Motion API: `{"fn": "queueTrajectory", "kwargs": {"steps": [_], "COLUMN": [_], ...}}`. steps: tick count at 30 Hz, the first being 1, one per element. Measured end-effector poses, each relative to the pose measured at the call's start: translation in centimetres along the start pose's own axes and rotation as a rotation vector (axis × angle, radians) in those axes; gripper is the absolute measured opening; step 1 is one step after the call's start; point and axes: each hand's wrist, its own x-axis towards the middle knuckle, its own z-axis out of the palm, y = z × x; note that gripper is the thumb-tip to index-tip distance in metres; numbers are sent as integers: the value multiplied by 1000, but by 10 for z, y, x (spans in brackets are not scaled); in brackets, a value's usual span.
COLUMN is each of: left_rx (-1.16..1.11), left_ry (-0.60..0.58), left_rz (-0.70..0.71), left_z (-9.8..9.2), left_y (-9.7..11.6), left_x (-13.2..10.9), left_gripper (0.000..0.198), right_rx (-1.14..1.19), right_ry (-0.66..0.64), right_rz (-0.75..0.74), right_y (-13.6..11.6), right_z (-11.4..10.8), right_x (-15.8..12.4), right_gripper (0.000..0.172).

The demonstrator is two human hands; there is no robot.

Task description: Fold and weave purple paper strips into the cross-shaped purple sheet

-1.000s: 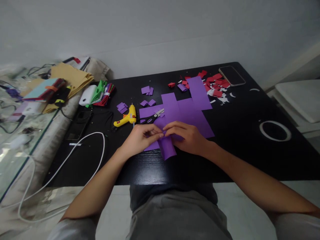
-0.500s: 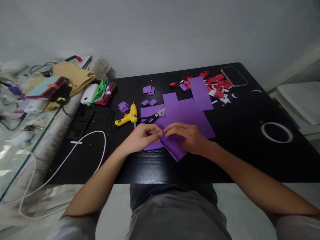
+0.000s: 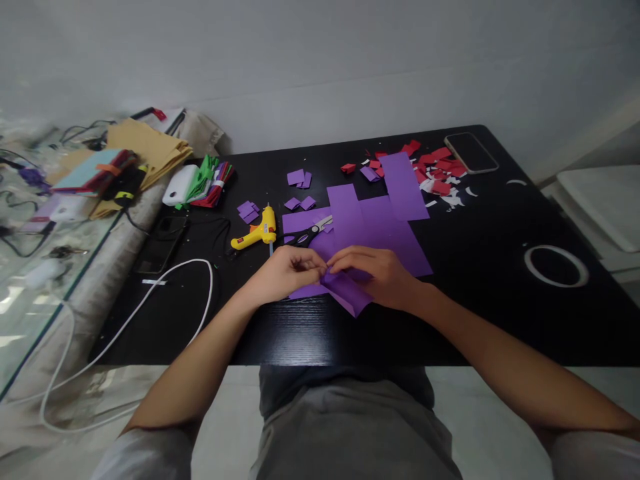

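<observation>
Between my two hands is a folded strip of purple paper (image 3: 350, 295), its loose end slanting down to the right. My left hand (image 3: 294, 272) pinches its upper left end with thumb and fingertips. My right hand (image 3: 383, 275) grips the same piece from the other side, fingertips nearly meeting the left ones; part of the paper is hidden behind that hand. Just beyond my hands, black-handled scissors (image 3: 306, 236) lie on larger purple sheets (image 3: 377, 230). A yellow glue gun (image 3: 257, 232) rests left of the scissors.
Small purple pieces (image 3: 249, 212) lie near the glue gun. Red paper scraps (image 3: 440, 170) and white bits surround a phone (image 3: 471, 153) at the back right. A white ring (image 3: 556, 266) lies at right. A white cable (image 3: 207, 293) loops at left, near another phone (image 3: 161, 248).
The loose end of the purple paper has lifted slightly and shows more of its fold. Both hands stay in nearly the same place, still holding it.
</observation>
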Motion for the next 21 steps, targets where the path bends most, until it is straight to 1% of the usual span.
{"fn": "queueTrajectory", "kwargs": {"steps": [8, 13, 18, 21], "left_rx": [146, 109, 115, 115], "left_ry": [7, -14, -32, -34], "left_rz": [35, 16, 14, 19], "left_z": [2, 3, 2, 1], "left_y": [3, 1, -1, -2], "left_x": [-3, -2, 0, -1], "left_gripper": [16, 17, 16, 17], "right_rx": [-3, -21, -39, -44], "right_ry": [-4, -29, -36, -41], "right_rz": [14, 7, -7, -13], "right_y": [2, 1, 2, 2], "right_z": [2, 1, 2, 2], "right_x": [-1, -1, -1, -1], "right_gripper": [19, 19, 24, 22]}}
